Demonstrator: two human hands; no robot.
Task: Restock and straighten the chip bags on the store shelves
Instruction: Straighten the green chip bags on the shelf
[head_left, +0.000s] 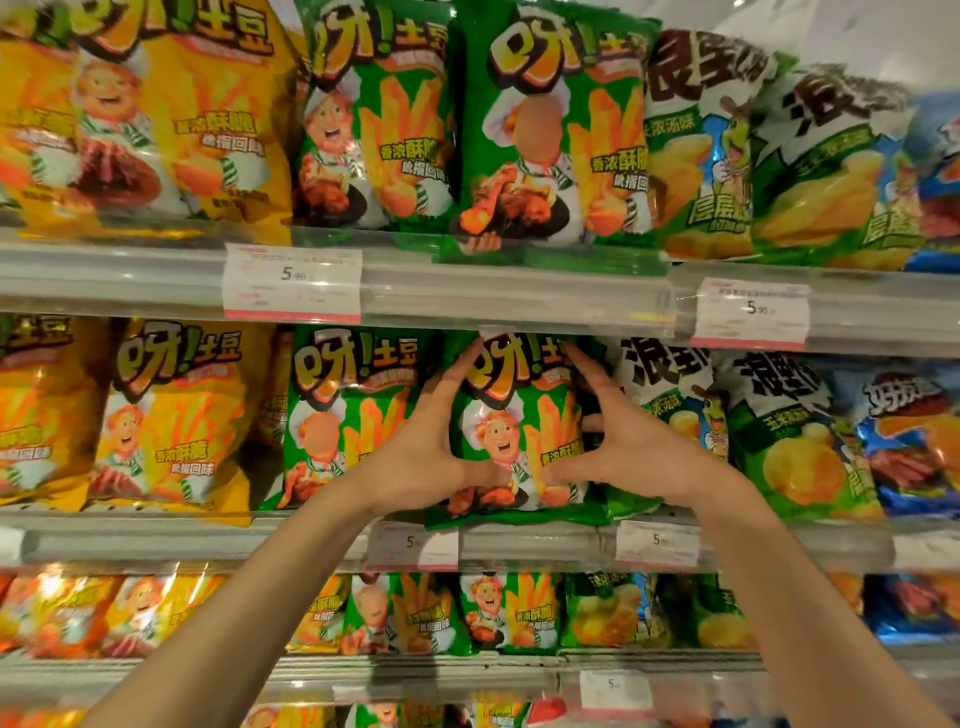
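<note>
A green chip bag with a cartoon chef stands upright on the middle shelf. My left hand grips its left edge, fingers spread up the side and thumb across the lower front. My right hand holds its right edge the same way, fingers reaching behind the bag. The bag's bottom hangs slightly over the shelf lip. Another green bag of the same kind stands just to its left.
Yellow chip bags fill the left of the middle shelf; green-and-white bags and blue bags fill the right. The upper shelf and a lower shelf are packed with similar bags. Price tags hang on shelf rails.
</note>
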